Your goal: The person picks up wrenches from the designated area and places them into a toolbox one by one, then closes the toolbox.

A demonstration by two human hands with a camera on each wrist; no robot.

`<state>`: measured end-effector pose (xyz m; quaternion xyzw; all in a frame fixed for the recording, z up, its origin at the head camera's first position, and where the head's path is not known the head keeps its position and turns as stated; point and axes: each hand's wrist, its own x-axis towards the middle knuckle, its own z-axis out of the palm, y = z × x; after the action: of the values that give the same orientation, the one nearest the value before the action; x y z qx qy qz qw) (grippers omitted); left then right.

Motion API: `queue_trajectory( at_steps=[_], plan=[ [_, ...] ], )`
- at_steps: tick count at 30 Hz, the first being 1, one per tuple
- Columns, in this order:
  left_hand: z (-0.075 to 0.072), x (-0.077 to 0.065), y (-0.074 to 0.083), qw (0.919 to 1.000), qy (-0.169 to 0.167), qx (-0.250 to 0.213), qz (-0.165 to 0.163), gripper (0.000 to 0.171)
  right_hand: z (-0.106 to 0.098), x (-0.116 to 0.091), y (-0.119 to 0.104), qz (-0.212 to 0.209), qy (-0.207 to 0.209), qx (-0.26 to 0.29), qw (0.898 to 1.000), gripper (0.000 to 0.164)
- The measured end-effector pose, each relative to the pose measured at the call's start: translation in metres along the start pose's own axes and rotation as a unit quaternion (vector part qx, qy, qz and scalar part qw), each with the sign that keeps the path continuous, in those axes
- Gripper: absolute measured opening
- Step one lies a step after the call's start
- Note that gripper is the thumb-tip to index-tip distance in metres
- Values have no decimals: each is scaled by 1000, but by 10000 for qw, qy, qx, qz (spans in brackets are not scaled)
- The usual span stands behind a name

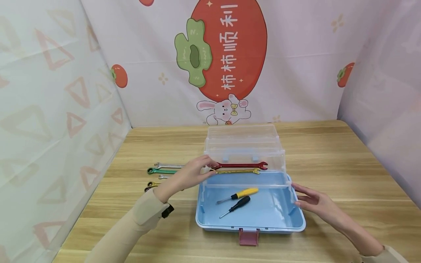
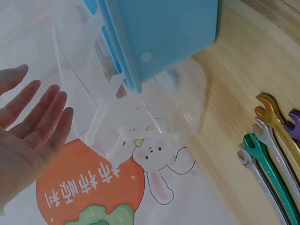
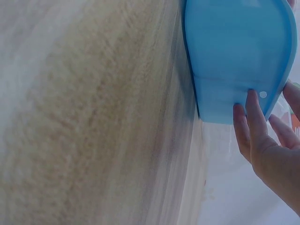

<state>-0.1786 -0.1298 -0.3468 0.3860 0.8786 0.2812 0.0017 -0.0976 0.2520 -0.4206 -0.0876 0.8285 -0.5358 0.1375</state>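
My left hand (image 1: 197,170), fingers extended, is at the left ends of a red wrench (image 1: 240,166) and a gold wrench (image 1: 235,171). Both wrenches lie side by side at the raised clear upper section (image 1: 227,182) of a blue toolbox (image 1: 273,219). In the left wrist view, the left hand's fingers (image 2: 47,110) are spread around nothing. My right hand (image 1: 312,201) touches the toolbox's right side; in the right wrist view, two nearly straight fingers (image 3: 253,110) rest against its outer wall, the thumb at the rim. A yellow-handled screwdriver (image 1: 246,192) and a black-handled screwdriver (image 1: 241,202) lie inside.
Left of the toolbox, several more wrenches lie on the wooden table (image 1: 131,226), including a green wrench (image 1: 166,171), partly hidden behind my left arm. A pink latch (image 1: 248,237) hangs at the toolbox's front. Printed cloth (image 1: 158,98) stands behind the table.
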Motion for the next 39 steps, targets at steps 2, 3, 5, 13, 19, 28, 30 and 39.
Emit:
queue_trajectory(
  at_steps=[2, 3, 5, 13, 19, 28, 30, 39],
  plan=[
    [-2, -5, -3, 10000, 45, 6, -30, 22, 0, 0, 0, -8, -1, 18, 10000, 59],
    [-3, -7, -4, 10000, 50, -22, -83, 22, 0, 0, 1, -15, -7, 29, 10000, 59],
    [-5, -12, -7, 9998, 73, -70, -171, 22, 0, 0, 1, -18, -6, 49, 10000, 59],
    [-8, -32, -23, 9987, 201, -33, -472, 22, 0, 0, 2, 2, -4, 89, 10000, 59],
    [-6, -44, -34, 9975, 150, 12, -683, 22, 0, 1, 2, -85, -26, 201, 9998, 58],
    [-3, -63, -48, 9957, 173, -62, -908, 19, 0, 1, 2, -74, -6, 199, 9998, 59],
    [-3, -67, -50, 9948, 175, -67, -1002, 20, 0, 1, 2, -109, -4, 235, 9997, 59],
    [-1, -80, -58, 9921, 171, 215, -1221, 22, 0, 1, 3, -274, -71, 393, 9988, 57]
  ],
)
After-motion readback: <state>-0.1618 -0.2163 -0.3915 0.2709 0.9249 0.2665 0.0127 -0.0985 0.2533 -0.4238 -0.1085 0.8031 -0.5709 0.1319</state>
